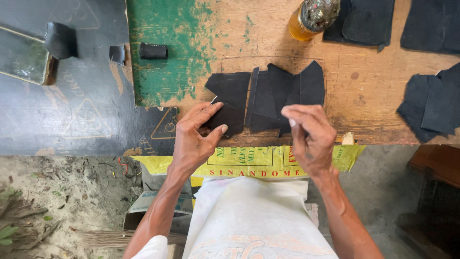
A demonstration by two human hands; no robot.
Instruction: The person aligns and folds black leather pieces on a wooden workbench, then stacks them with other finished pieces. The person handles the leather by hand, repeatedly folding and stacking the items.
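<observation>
Far left of the fingers, on the dark part of the desk (72, 115), a flat glass-like pane (21, 55) lies with a dark piece curled over its corner; a little nearer, a small black sleeve-shaped piece (153, 51) lies on the green-painted patch.

The left hand (194, 139) rests at the front edge of the desk, thumb and forefinger closed lightly on the near corner of a black cut piece (229, 98), which lies flat and is pinned rather than lifted. Just right of those fingers, touching that piece, a fan of overlapping black pieces (282, 93) lies spread on the bare wood.

The right hand (311, 134) hovers above the near edge of the fan, its fingertips (293, 115) pinched together. Whether they grip a thin piece or nothing at all cannot be told from this view.

Beyond the right fingers stands an amber bottle (311, 19) with a smeared top, and further right more black pieces (431, 103) lie in loose stacks.

By my judgement the step in hand is sorting or separating the cut pieces, one held steady while another is picked from the fan. The next move would call for a fine pinch on a single edge, since the pieces overlap and could lift together.
</observation>
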